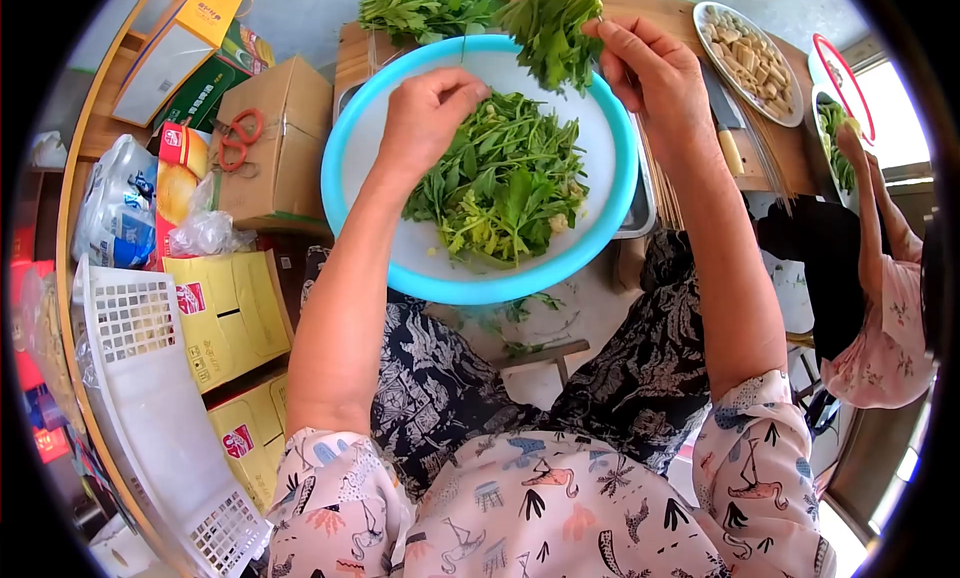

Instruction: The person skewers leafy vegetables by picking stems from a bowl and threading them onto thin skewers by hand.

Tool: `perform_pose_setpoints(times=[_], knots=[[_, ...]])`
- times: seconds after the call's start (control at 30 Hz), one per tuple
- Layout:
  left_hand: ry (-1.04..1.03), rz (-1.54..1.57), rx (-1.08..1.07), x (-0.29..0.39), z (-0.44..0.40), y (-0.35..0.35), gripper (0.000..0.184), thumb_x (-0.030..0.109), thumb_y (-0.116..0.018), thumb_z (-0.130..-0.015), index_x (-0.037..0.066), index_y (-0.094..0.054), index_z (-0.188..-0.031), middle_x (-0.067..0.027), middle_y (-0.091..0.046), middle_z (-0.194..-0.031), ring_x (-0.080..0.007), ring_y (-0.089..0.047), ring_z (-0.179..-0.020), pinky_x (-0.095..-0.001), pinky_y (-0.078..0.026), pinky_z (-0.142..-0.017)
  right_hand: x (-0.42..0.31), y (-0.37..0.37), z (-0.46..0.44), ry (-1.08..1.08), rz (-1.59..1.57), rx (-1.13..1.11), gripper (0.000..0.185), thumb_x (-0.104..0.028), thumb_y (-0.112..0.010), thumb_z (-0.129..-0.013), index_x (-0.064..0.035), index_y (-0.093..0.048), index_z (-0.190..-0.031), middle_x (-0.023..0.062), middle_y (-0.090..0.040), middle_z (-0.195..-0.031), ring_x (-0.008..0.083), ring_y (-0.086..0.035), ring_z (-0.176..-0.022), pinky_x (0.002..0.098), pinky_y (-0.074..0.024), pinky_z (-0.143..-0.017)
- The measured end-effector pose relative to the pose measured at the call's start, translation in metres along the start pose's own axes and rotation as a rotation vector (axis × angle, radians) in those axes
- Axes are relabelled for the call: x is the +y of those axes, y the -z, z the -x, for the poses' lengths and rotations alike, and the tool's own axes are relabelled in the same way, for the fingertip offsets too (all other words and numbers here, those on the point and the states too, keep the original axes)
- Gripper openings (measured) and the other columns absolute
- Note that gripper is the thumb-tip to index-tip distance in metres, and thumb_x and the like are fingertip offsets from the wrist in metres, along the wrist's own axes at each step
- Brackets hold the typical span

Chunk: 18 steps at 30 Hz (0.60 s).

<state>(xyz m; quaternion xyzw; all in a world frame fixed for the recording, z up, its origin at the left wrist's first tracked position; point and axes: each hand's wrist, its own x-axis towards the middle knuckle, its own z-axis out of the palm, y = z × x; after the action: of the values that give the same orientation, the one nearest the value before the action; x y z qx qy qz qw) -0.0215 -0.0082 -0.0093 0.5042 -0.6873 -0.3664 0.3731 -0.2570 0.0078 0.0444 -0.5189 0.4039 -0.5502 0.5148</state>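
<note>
My right hand (655, 66) is closed around a bunch of leafy greens (560, 38), held up over the far rim of a basin. The greens look like celery or parsley leaves. My left hand (430, 113) hovers over the left side of the basin with its fingers pinched together; what is between them, if anything, is too small to make out. Below both hands, the white basin with a turquoise rim (487, 288) holds a heap of picked green leaves and stems (500, 173), some of them yellowish.
More greens (425, 6) lie on the wooden table behind the basin. To the right are a knife (728, 138), thin skewers (765, 143) and a plate of cut pieces (750, 58). Another person (880, 318) handles greens there. Cardboard boxes (290, 128) and red scissors (240, 138) stand left.
</note>
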Motion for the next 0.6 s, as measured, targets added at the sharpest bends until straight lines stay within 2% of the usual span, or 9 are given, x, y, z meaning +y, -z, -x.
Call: perform_pose_setpoints(times=[0.03,0.07,0.13,0.3,0.33,0.37,0.43,0.47,0.6], knots=[[0.048,-0.083,-0.079,0.0,0.0,-0.004,0.016,0.014,-0.06,-0.087,0.001,-0.068,-0.091,-0.0008,-0.064,-0.078,-0.0072,-0.056,-0.072,-0.0229,-0.044,-0.065,0.0,0.002,0.001,-0.004,0.0,0.006,0.018,-0.018,-0.056,-0.091,-0.0025,-0.065,-0.091,-0.0032,-0.051,-0.06,0.0026,-0.036,-0.046,0.0177,-0.0259,-0.043],[-0.016,-0.061,-0.109,-0.004,-0.001,-0.01,0.017,0.015,-0.061,-0.086,0.001,-0.068,-0.09,-0.0007,-0.063,-0.076,-0.0066,-0.053,-0.07,-0.0234,-0.042,-0.061,0.0,0.003,0.002,-0.001,0.012,0.007,0.019,-0.018,-0.055,-0.092,-0.0018,-0.064,-0.095,-0.0038,-0.05,-0.061,0.0022,-0.035,-0.046,0.0172,-0.0258,-0.043],[0.002,-0.051,-0.161,-0.012,0.001,-0.024,0.017,0.015,-0.061,-0.085,0.0,-0.068,-0.09,-0.0003,-0.063,-0.075,-0.0065,-0.053,-0.069,-0.0237,-0.042,-0.061,0.0,0.006,0.005,0.002,0.021,0.001,0.02,-0.017,-0.053,-0.094,-0.0009,-0.063,-0.099,-0.004,-0.049,-0.063,0.0019,-0.034,-0.047,0.0166,-0.0255,-0.043],[-0.04,-0.149,-0.359,-0.01,0.007,-0.043,0.016,0.014,-0.06,-0.084,0.002,-0.066,-0.092,-0.0025,-0.063,-0.075,-0.0084,-0.055,-0.07,-0.0247,-0.045,-0.064,-0.002,0.015,0.009,0.013,-0.009,-0.016,0.02,-0.018,-0.053,-0.094,-0.0012,-0.064,-0.097,-0.0038,-0.049,-0.063,0.0016,-0.034,-0.046,0.0162,-0.025,-0.043],[-0.036,-0.193,-0.403,-0.013,0.007,-0.046,0.015,0.012,-0.061,-0.083,0.001,-0.065,-0.093,-0.0058,-0.065,-0.082,-0.0127,-0.059,-0.071,-0.0267,-0.046,-0.065,-0.001,0.015,0.01,0.008,0.005,-0.013,0.02,-0.017,-0.053,-0.094,-0.0014,-0.064,-0.096,-0.0039,-0.049,-0.063,0.0016,-0.034,-0.046,0.0163,-0.025,-0.043],[-0.037,-0.192,-0.405,-0.019,0.008,-0.05,0.015,0.012,-0.061,-0.083,0.001,-0.065,-0.093,-0.0058,-0.065,-0.082,-0.0127,-0.059,-0.071,-0.0267,-0.046,-0.065,-0.001,0.016,0.011,0.003,0.019,-0.012,0.019,-0.017,-0.053,-0.094,-0.0015,-0.064,-0.096,-0.004,-0.049,-0.062,0.0015,-0.034,-0.046,0.0163,-0.025,-0.043],[-0.228,-0.279,-0.378,-0.032,0.011,-0.057,0.014,0.009,-0.062,-0.081,-0.001,-0.063,-0.092,-0.0085,-0.065,-0.088,-0.0177,-0.061,-0.073,-0.0295,-0.048,-0.067,0.001,0.017,0.011,-0.013,0.015,-0.013,0.019,-0.016,-0.053,-0.093,-0.0017,-0.064,-0.097,-0.004,-0.049,-0.062,0.0014,-0.034,-0.046,0.0164,-0.025,-0.043],[-0.219,-0.375,-0.42,-0.027,0.012,-0.055,0.015,0.006,-0.064,-0.079,-0.001,-0.062,-0.093,-0.0103,-0.064,-0.089,-0.02,-0.062,-0.075,-0.0307,-0.049,-0.069,0.001,0.017,0.012,-0.012,0.032,-0.011,0.018,-0.017,-0.054,-0.093,-0.0019,-0.065,-0.096,-0.0041,-0.049,-0.062,0.0014,-0.034,-0.046,0.0164,-0.025,-0.043],[-0.223,-0.463,-0.413,-0.021,0.011,-0.051,0.017,0.006,-0.064,-0.078,0.002,-0.062,-0.094,-0.01,-0.063,-0.085,-0.0198,-0.061,-0.074,-0.03,-0.049,-0.068,0.001,0.016,0.013,-0.029,0.047,-0.012,0.018,-0.018,-0.055,-0.092,-0.0026,-0.064,-0.095,-0.0043,-0.05,-0.061,0.0013,-0.034,-0.046,0.0167,-0.0246,-0.043]])
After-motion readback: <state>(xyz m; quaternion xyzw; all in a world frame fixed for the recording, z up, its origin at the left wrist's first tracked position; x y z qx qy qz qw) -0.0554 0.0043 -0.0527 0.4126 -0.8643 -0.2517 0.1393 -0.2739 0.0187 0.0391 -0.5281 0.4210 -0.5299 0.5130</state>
